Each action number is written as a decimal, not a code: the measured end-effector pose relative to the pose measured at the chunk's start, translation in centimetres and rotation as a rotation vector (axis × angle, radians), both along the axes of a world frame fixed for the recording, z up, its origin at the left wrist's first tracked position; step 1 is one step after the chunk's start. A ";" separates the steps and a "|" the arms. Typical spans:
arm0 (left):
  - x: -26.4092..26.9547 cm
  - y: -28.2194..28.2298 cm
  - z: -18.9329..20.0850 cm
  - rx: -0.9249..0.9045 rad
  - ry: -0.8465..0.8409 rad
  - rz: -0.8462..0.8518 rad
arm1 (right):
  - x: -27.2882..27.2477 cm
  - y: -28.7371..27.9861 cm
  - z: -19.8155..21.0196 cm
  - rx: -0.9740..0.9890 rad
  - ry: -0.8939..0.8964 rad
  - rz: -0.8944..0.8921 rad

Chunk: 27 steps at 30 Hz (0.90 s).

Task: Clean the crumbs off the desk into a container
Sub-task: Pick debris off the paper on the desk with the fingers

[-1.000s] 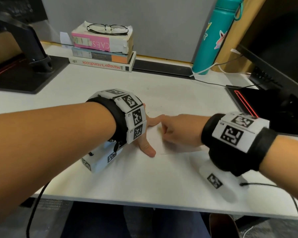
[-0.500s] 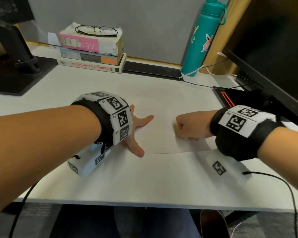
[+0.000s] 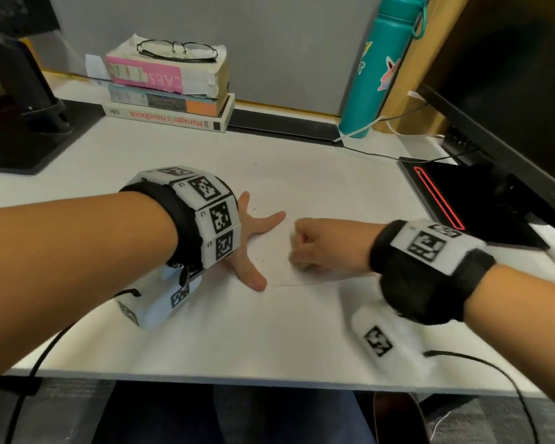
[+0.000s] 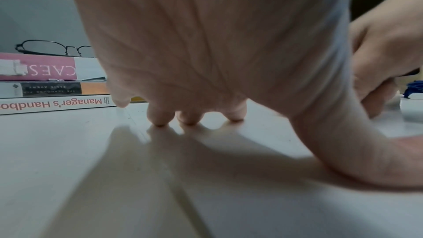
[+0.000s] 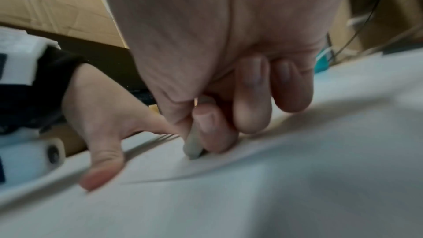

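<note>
Pressing paper [image 3: 305,267] flat, left hand [image 3: 253,248]; right hand [image 3: 326,246] grips an eraser [image 5: 193,148].

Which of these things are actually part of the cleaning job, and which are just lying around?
In use: left hand pressing the sheet of paper; right hand pinching a small pale object against it; desk.
Lying about: stack of books, glasses on top, teal bottle.

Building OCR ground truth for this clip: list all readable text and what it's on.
"Manager's Handbook": spine of the bottom book, upside down.
"CAES": pink spine of the top book, partial, upside down.
"ELLIS AVERY": spine of the middle book; its title line too blurred.
Wristband markers: coded squares, small labels unreadable.
Bottle stickers: no words.
</note>
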State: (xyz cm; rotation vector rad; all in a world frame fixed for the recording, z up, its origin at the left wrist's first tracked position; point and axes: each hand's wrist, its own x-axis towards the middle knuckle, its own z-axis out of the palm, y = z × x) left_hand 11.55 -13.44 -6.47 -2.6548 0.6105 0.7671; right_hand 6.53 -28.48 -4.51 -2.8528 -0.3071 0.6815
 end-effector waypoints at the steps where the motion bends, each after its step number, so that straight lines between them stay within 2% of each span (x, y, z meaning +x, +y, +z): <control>1: 0.1 0.1 0.1 -0.006 -0.003 -0.001 | -0.1 -0.8 0.0 -0.024 0.015 -0.023; 4: -0.1 0.2 0.0 -0.005 -0.004 0.003 | 0.0 -0.9 1.0 -0.197 -0.030 0.031; 7: -0.1 0.1 0.0 0.005 -0.012 -0.002 | 0.2 1.3 0.7 -0.042 -0.026 0.042; 9: -0.1 0.2 0.0 -0.008 0.010 0.010 | -0.2 0.6 0.2 0.028 0.007 -0.004; 11: 0.0 0.2 0.1 -0.009 0.011 0.010 | -0.6 -1.3 0.3 -0.012 0.041 -0.037; 13: -0.1 0.2 0.1 0.001 0.007 0.004 | -0.6 -1.7 0.9 -0.146 0.006 -0.008; 14: -0.1 0.1 0.2 0.007 0.003 -0.002 | -0.5 -1.3 0.9 -0.153 -0.028 -0.001; 17: 0.0 0.2 -0.1 0.005 0.000 -0.008 | 0.0 0.5 0.2 0.046 -0.006 -0.045; 19: 0.0 0.2 -0.1 -0.006 0.012 -0.012 | -0.3 -0.4 -0.3 0.131 0.045 -0.077; 23: -0.1 0.3 0.0 -0.021 0.032 -0.013 | 0.0 -3.9 1.2 -0.057 0.128 -0.125; 25: 0.1 0.4 0.3 0.000 0.042 -0.018 | 1.1 -4.7 2.0 0.120 0.093 -0.227; 27: 0.3 0.7 0.6 0.020 0.074 -0.020 | 2.3 -4.9 1.8 0.449 0.027 -0.373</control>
